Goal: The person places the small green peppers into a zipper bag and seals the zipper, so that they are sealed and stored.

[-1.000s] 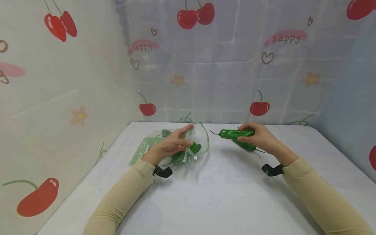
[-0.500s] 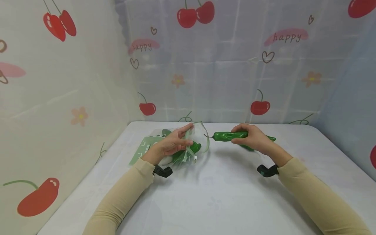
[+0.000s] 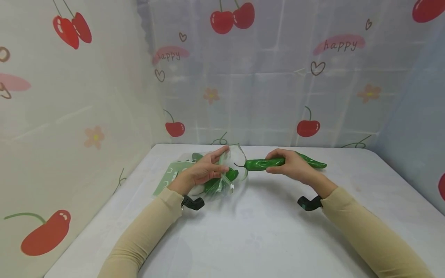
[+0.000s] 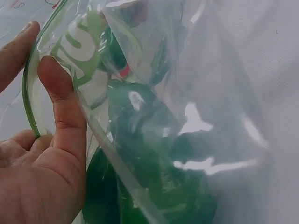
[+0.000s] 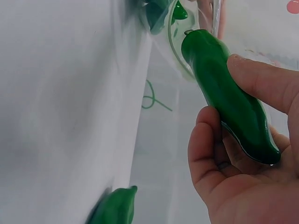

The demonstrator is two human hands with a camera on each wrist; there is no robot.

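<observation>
My left hand (image 3: 205,170) holds a clear zip bag (image 3: 172,173) by its mouth, index finger and thumb spread apart at the rim. The bag has a green printed panel and a green-edged opening facing right. Several dark green things lie inside it, among them a green pepper (image 3: 231,174); the plastic blurs them in the left wrist view. My right hand (image 3: 293,166) grips a long green pepper (image 3: 257,165) between thumb and fingers. Its stem points left, at the bag's opening. A second long pepper (image 3: 313,160) lies on the table behind the right hand, partly hidden.
A white cloth covers the table (image 3: 243,239). Curtains with printed cherries, a back one (image 3: 264,92) and side ones, enclose the table. Each wrist bears a small black camera; the right one (image 3: 309,203) sits below its hand.
My right hand has carried its pepper left and slightly down, away from the other pepper, until the stem reaches the bag's mouth. The left hand and bag have stayed in place.
</observation>
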